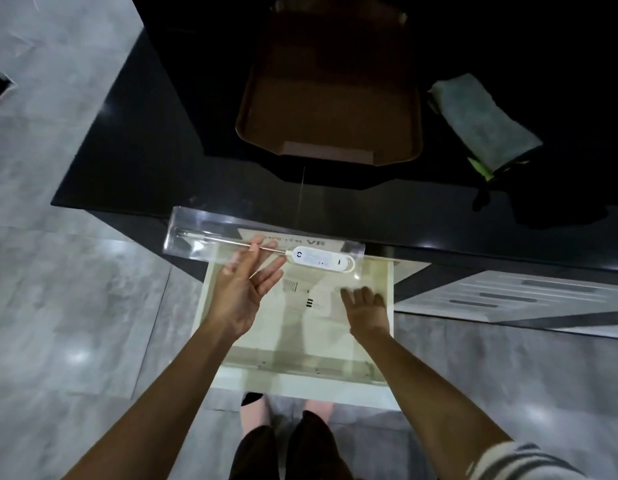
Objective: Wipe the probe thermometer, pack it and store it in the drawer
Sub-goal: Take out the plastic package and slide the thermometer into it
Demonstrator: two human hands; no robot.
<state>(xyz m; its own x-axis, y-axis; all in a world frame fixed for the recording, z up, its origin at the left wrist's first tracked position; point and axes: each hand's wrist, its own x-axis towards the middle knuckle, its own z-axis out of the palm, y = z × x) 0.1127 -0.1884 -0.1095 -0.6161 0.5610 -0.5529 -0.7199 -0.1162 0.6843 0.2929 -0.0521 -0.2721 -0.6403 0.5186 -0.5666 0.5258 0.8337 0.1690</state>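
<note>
A grey tiled floor point(75, 323) runs under a black counter point(155, 161), and a pale drawer point(300, 379) stands pulled out toward the person at 6 o'clock of the counter's edge. Nearest the camera, two bare forearms reach into it. The left hand point(243, 289) is open, fingers spread, its fingertips touching the underside of a clear plastic case point(196, 233); the right hand point(366, 306) is also open, palm down, low over the drawer floor at 3 o'clock and gripping nothing. One probe thermometer point(319, 259) lies sealed inside the case, white body toward 3 o'clock, thin probe toward 9 o'clock. The case rests across the drawer's far edge, its left end jutting out past the drawer side, probably because it is longer than the opening there and needs turning to drop in. One printed card point(307, 296) lies in the drawer bottom. Farther off at 12 o'clock sits one brown tray point(328, 98), and at 2 o'clock one folded grey cloth point(480, 123), set aside as wiping looks finished.
</note>
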